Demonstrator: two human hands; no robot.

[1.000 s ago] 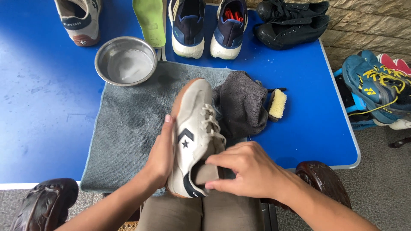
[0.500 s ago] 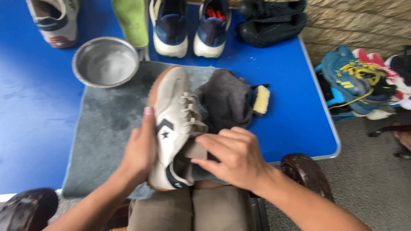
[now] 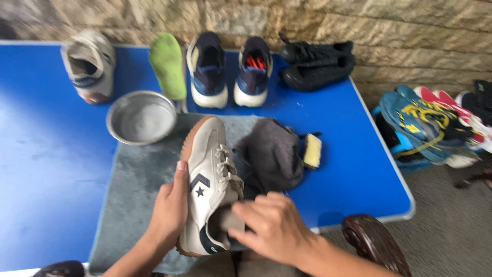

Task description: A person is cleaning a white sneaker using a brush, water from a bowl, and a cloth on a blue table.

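**White sneaker held over the grey mat**

Your blue desk (image 3: 46,169) fills most of the view, with a stone wall behind it. On it lies a grey mat (image 3: 138,190), reaching down to the near edge in front of you. At the back of the desk stand a pair of navy running shoes (image 3: 230,69), a pair of black shoes (image 3: 315,64) to their right, and a beige sneaker (image 3: 89,66) far to the left. A green insole (image 3: 168,64) lies between the beige sneaker and the navy pair. A metal bowl (image 3: 142,117) sits at the mat's far left corner. A crumpled dark grey cloth (image 3: 271,154) rests on the mat's right part, with a small brush (image 3: 312,150) with pale bristles just beside it. Off the desk to the right, a heap of colourful shoes (image 3: 425,123) lies low by the floor.

The white sneaker (image 3: 207,179) is above the mat's near part, toe pointing away from you. Your left hand (image 3: 169,210) grasps its side, fingers wrapped under the sole and thumb along the upper. Your right hand (image 3: 274,228) is at the heel opening, fingers curled on what looks like the pale tongue or insole (image 3: 225,219); blur keeps the grip from being certain.
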